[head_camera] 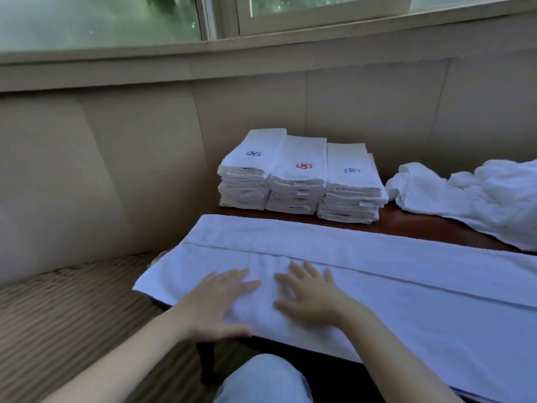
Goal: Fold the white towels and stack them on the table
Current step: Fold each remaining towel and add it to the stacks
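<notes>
- Head view: the long towel (406, 280) lay along the table's (421, 228) near edge, long axis running left to right, its left end overhanging the left edge.
- The left hand (216, 303) and right hand (308, 298) pressed flat near that end, fingers straight and spread, gripping nothing. Most of the towel's length stretched rightward, nearer the right hand.
- The folded stacks (299, 175) towards the far left corner bore blue and red flower emblems; their side tags were too small to read.
</notes>
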Motion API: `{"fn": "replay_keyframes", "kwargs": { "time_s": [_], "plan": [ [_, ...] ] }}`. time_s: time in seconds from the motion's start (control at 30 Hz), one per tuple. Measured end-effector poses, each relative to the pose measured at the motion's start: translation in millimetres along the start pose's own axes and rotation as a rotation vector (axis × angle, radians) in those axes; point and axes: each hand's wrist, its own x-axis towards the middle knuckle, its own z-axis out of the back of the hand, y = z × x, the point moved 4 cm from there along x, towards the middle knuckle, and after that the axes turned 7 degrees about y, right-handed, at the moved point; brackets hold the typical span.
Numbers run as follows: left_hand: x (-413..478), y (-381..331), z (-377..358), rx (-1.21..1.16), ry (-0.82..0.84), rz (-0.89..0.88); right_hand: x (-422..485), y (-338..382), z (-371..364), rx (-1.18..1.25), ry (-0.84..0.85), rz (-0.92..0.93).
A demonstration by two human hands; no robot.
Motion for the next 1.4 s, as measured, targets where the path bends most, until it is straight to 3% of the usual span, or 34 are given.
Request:
{"fn": "replay_keyframes", "kwargs": {
  "time_s": [0.07, 0.17, 0.27, 0.33, 0.5, 0.63, 0.7, 0.77, 0.83, 0.97, 1.17, 1.27, 1.3, 1.4],
  "plan": [
    [-20.8, -4.3, 5.4, 0.179, -0.079, -0.127, -3.4, 17.7, -7.9, -0.018, 0.040, 0.100],
    [-37.4, 8.4, 16.9, 0.227, -0.399, -0.203, -11.3, 35.4, -13.0, -0.086, 0.030, 0.186],
    [-42.1, 42.7, 31.6, 0.008, -0.565, 0.125, -16.7, 48.9, -1.5, -0.082, -0.140, 0.202],
    [-41.6, 71.7, 32.9, -0.115, -0.508, 0.331, -19.1, 53.1, 8.4, -0.078, -0.254, 0.162],
    [-45.4, 121.3, 65.1, -0.451, -0.373, 0.432, -24.5, 10.2, 34.3, -0.100, -0.202, -0.172],
    [-26.6, 141.2, 85.7, -0.918, -0.350, 0.352, -24.7, -56.0, 65.3, -0.078, -0.189, -0.393],
    [-3.2, 142.5, 90.3, -1.143, -0.319, 0.294, -16.3, -80.5, 79.9, -0.046, -0.254, -0.454],
    [29.3, 145.1, 90.2, -1.225, -0.335, 0.329, -0.2, -99.3, 93.1, -0.048, -0.355, -0.494],
    [62.9, 151.5, 88.0, -1.080, -0.389, 0.479, 22.9, -113.3, 98.9, -0.057, -0.376, -0.507],
    [103.0, 161.9, 81.0, -0.526, -0.363, 0.722, 62.3, -136.6, 85.7, -0.109, -0.359, -0.534],
    [123.4, 153.8, 86.3, 0.001, -0.289, 0.905, 72.7, -160.3, 86.3, -0.013, -0.478, -0.645],
    [145.7, 112.7, 91.2, 0.335, -0.284, 0.789, 58.8, -161.6, 84.4, 0.023, -0.479, -0.678],
    [158.6, 90.3, 88.7, 0.316, -0.268, 0.700, 53.6, -161.3, 83.5, 0.036, -0.480, -0.679],
    [200.3, 4.8, 73.8, -0.028, -0.163, 0.447, 26.7, -165.0, 78.9, -0.038, -0.450, -0.678]
  ]
}}
